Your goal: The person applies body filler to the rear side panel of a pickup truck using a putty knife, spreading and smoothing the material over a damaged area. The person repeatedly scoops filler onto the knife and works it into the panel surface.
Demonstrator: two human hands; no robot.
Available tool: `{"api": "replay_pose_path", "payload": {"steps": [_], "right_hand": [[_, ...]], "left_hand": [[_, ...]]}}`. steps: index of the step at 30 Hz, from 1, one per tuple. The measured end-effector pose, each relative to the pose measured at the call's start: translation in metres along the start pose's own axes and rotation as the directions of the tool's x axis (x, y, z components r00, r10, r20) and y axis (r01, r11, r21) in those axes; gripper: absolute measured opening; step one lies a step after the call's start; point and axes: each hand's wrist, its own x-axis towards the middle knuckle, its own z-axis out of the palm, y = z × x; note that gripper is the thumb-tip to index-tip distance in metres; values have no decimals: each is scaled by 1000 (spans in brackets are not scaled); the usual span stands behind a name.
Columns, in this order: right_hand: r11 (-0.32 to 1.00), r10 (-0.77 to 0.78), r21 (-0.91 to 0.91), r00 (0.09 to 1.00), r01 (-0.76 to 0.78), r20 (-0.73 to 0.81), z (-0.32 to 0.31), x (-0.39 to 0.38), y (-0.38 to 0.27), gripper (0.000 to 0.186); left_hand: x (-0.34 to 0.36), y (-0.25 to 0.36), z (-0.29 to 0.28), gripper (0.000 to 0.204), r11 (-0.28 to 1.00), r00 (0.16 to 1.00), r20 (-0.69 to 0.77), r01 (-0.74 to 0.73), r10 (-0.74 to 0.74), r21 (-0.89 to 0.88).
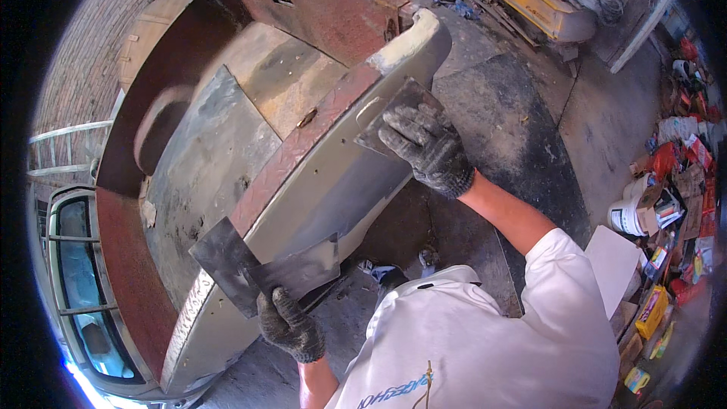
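My right hand (428,150), in a dark knit glove, presses a thin dark flat spreader (411,95) against the outer side panel (322,195) of a pickup truck bed. Its fingers lie along the spreader. Beside the spreader's left edge is a pale smear of filler (370,112) on the panel. My left hand (290,329), gloved too, grips dark flat plates in front of the panel. One plate (226,263) reaches over the bed's rim; another plate (304,263) overlaps it and points right. Cream filler (407,42) coats the panel's far corner.
The bed has a reddish-brown top rail (310,136) and a worn floor (208,144). At left is the cab's rear window (91,295). A yellow machine cover (547,14) lies at the back right. A white bucket (630,208) and boxes clutter the right side.
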Motion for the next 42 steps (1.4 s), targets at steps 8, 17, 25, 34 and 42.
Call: {"api": "replay_pose_path", "payload": {"steps": [8, 17, 25, 34, 42], "right_hand": [[999, 33, -22, 992, -30, 125, -1, 11, -7, 47], [999, 40, 21, 996, -41, 74, -5, 32, -11, 50], [999, 45, 17, 995, -47, 85, 9, 24, -13, 49], [997, 54, 52, 986, -63, 158, 11, -15, -8, 53], [997, 58, 38, 996, -61, 70, 1, 24, -9, 51]], "left_hand": [[1, 6, 8, 20, 999, 998, 60, 36, -33, -40], [1, 3, 12, 19, 1000, 1000, 13, 6, -6, -16], [-1, -1, 12, 19, 1000, 1000, 5, 30, -30, -6], [0, 2, 9, 18, 999, 999, 19, 29, -29, 20], [-2, 11, 10, 20, 997, 996, 48, 80, -80, 5]]}}
